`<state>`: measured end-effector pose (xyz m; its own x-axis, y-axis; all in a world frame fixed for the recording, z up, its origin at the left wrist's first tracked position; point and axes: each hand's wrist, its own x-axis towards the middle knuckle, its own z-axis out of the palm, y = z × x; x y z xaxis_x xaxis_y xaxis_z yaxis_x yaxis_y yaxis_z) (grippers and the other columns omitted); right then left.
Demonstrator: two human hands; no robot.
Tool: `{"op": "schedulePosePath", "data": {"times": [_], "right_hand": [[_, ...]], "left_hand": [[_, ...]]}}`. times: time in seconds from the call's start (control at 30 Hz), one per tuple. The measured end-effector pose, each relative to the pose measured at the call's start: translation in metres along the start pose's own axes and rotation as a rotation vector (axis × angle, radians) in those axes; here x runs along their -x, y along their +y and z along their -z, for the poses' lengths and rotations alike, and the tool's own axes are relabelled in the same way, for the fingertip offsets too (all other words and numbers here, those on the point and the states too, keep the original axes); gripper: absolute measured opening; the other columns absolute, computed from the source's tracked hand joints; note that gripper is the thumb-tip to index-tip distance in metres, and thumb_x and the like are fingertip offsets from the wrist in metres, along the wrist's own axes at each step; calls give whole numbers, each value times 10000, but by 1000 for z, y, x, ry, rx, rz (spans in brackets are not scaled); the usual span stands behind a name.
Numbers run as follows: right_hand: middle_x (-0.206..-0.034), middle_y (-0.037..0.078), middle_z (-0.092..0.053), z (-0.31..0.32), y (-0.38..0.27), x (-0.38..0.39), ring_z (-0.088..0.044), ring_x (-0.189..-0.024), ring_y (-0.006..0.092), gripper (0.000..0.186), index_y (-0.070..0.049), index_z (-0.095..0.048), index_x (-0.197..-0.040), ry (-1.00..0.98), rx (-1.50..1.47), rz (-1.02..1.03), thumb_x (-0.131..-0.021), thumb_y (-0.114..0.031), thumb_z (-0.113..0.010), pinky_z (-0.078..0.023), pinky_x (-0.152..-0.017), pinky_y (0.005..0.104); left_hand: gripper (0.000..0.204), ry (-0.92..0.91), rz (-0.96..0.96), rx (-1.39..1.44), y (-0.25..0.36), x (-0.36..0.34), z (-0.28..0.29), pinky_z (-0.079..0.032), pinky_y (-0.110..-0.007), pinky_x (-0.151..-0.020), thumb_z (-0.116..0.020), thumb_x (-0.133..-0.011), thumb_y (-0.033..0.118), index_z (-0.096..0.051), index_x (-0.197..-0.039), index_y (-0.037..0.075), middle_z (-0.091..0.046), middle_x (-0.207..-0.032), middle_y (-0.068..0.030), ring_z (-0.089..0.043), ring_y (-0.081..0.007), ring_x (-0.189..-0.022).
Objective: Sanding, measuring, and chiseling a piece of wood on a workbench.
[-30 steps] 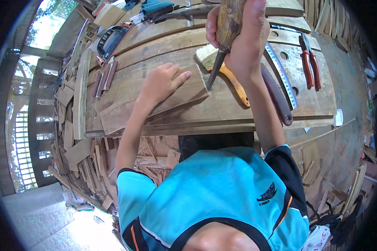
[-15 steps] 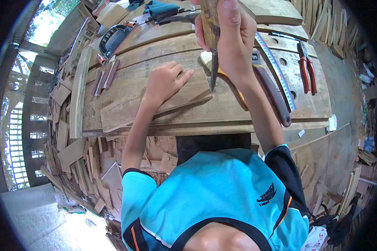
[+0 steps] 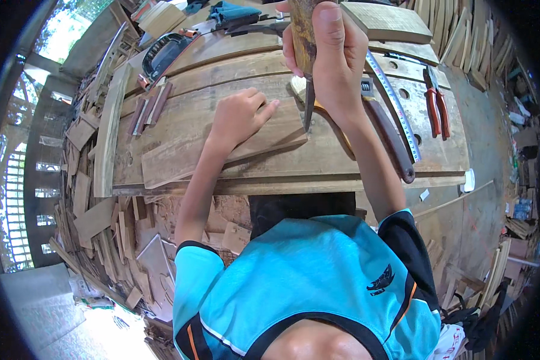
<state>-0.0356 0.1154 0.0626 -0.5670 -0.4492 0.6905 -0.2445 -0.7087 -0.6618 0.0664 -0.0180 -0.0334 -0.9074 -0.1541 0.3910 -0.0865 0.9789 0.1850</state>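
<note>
My right hand (image 3: 339,63) is closed around the worn wooden handle (image 3: 304,36) of a chisel. Its dark tapered blade (image 3: 309,105) points down, with the tip at the right end of a flat wooden board (image 3: 180,157); whether it touches the wood I cannot tell. Lying slantwise near the bench's front edge, this board is under my left hand (image 3: 241,117). The left fingers are curled over it, with the thumb stretched toward the right. Partly hidden behind my right wrist is a tool with a yellow-orange handle (image 3: 344,141).
Right of my forearm lie a dark curved handle (image 3: 391,141), a tape measure blade (image 3: 396,108) and red-handled pliers (image 3: 436,111). Sandpaper strips (image 3: 152,108) and a black-framed tool (image 3: 165,57) are at the left. A thick plank (image 3: 387,21) and blue cloth (image 3: 234,12) sit farther back on the workbench (image 3: 264,171).
Both hands, the chisel and the board keep nearly the same places. The whole view has shifted slightly.
</note>
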Motion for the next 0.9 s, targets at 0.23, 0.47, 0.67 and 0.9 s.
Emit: {"op": "schedulePosePath", "data": {"times": [0.23,0.47,0.67,0.9], "right_hand": [[-572,-27,-425,-2,2,0,-365,-447,25,418,29,-530,-956,15,23,-15,-923,-371,-413,-316,-415,177],[-601,19,-469,6,12,-1,-407,-461,57,512,16,-524,-1008,-58,116,17,-910,-458,-359,-319,-405,189],[-618,26,-487,1,12,4,-411,-497,56,408,-7,-511,-903,-73,57,19,-927,-390,-372,-320,-444,195],[-723,15,-491,-2,-5,21,-441,-607,61,306,-18,-465,-938,35,4,-62,-931,-316,-393,-342,-498,202]], "left_hand": [[327,-8,10,-2,-2,-1,0,-470,-368,-569,-554,-813,333,-598,-672,41,-563,-681,-98,-582,-271,-643],[313,-27,28,-2,1,-6,1,-468,-376,-571,-556,-812,319,-600,-674,41,-568,-688,-102,-585,-277,-655],[340,153,39,712,0,-40,30,-455,-287,-623,-535,-849,345,-598,-975,35,-590,-764,-95,-547,-182,-646],[363,107,-604,1393,80,-106,94,-450,-241,-653,-624,-791,160,-495,-1109,42,-581,-839,-33,-549,-87,-766]]}}
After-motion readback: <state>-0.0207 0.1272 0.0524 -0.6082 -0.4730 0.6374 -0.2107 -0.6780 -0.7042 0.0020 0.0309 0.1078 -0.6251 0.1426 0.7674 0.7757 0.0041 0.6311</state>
